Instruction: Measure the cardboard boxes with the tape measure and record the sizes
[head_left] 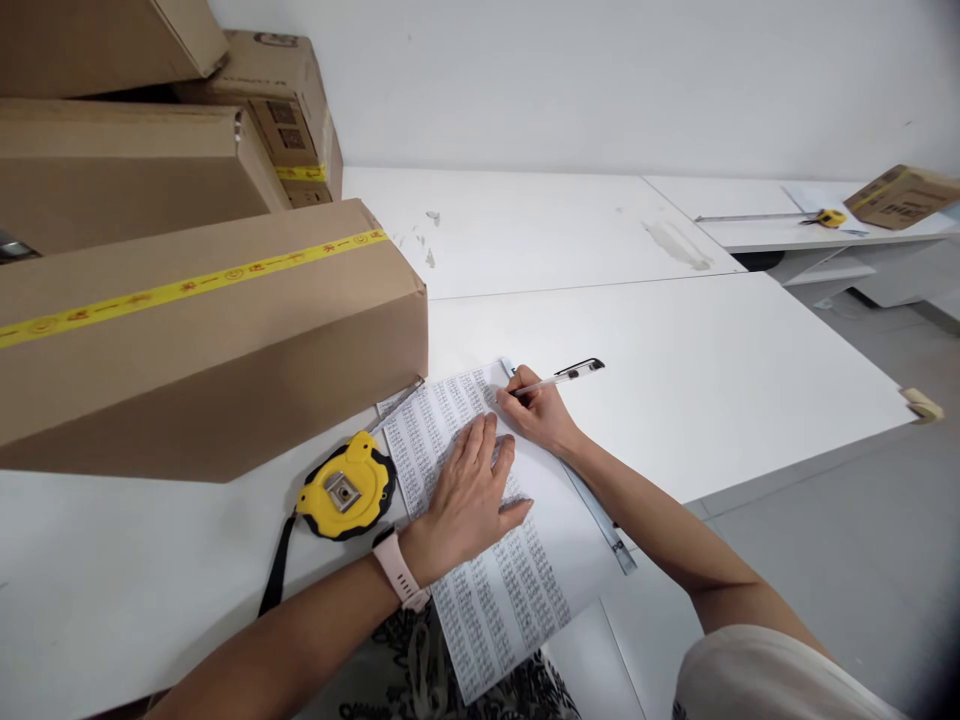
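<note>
My right hand grips a pen, clear-barrelled with a black clip, its tip against the upper part of a paper sheet. Rows of dense dark writing or print cover much of the sheet; its right side is blank. Flat on the paper lies my left hand, fingers spread, with a pink watch band on the wrist. A yellow and black tape measure rests just left of the sheet, its blade partly drawn out along the paper's edge. Under the sheet's right side shows a grey metal strip.
A large cardboard box with yellow printed tape stands at the left, more boxes behind it. Farther right on the white table are a second tape measure and a small carton. The table's right edge drops to grey floor.
</note>
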